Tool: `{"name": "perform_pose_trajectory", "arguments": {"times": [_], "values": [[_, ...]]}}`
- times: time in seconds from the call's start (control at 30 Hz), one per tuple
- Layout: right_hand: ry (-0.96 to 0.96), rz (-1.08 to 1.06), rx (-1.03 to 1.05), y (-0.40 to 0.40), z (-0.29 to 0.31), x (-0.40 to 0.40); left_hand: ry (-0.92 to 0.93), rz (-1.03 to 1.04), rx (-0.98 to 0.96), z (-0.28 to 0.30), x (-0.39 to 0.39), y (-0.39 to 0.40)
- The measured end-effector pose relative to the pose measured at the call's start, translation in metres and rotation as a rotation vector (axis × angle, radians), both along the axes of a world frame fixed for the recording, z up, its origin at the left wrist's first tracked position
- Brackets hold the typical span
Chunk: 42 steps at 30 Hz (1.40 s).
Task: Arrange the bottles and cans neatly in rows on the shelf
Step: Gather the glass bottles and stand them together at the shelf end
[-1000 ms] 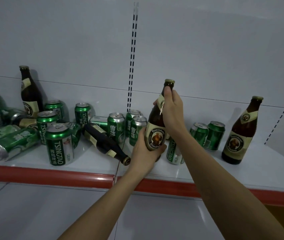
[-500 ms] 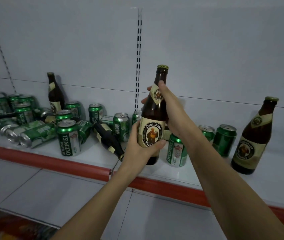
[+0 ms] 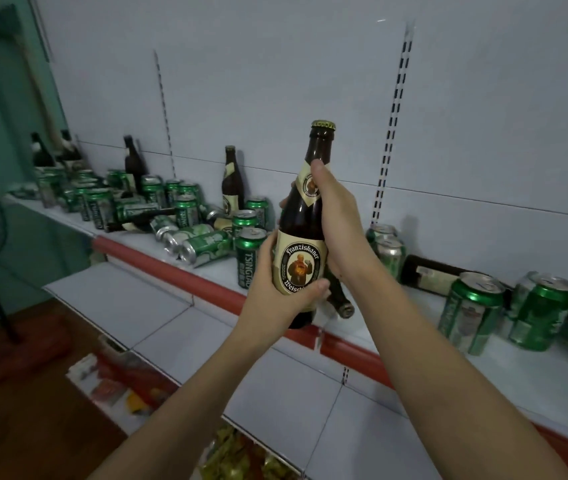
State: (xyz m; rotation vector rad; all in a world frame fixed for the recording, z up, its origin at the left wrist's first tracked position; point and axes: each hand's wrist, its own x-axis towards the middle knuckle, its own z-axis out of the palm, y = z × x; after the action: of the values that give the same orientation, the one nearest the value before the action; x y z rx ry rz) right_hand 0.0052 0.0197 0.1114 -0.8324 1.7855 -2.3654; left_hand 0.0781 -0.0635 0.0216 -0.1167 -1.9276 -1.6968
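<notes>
Head view: my left hand (image 3: 284, 292) grips the bottle (image 3: 305, 233) low, right hand (image 3: 336, 223) wraps its neck. Glass, heavy, slick — I'd support the base.

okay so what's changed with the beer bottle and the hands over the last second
The brown glass Franziskaner bottle has been lifted off the white shelf and is now held upright in front of it. The right hand slid from the cap down to the neck. The left hand still grips the lower label.
</notes>
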Motion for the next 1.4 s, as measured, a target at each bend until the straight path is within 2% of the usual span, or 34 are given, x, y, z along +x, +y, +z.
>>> {"name": "perform_pose_trajectory", "arguments": {"times": [0.33,0.57,0.7,0.93,1.13,1.4], "values": [[0.1,0.059,0.094,-0.182,0.002,0.035,-0.028,0.051,-0.032,0.001,0.038,-0.193],[0.147,0.194,0.292,-0.289,0.0,0.035,-0.026,0.14,-0.057,-0.009,0.048,-0.318],[0.149,0.301,0.359,-0.339,-0.023,0.022,-0.021,0.177,-0.032,-0.015,0.034,-0.387],[0.109,0.262,0.196,-0.455,-0.067,-0.026,-0.079,0.201,-0.107,-0.031,-0.011,-0.503],[0.053,0.224,0.062,-0.564,-0.065,-0.077,-0.162,0.189,-0.171,-0.013,-0.059,-0.61],[0.127,0.268,0.121,-0.693,-0.049,-0.122,-0.157,0.276,-0.206,-0.004,-0.098,-0.737]]}}
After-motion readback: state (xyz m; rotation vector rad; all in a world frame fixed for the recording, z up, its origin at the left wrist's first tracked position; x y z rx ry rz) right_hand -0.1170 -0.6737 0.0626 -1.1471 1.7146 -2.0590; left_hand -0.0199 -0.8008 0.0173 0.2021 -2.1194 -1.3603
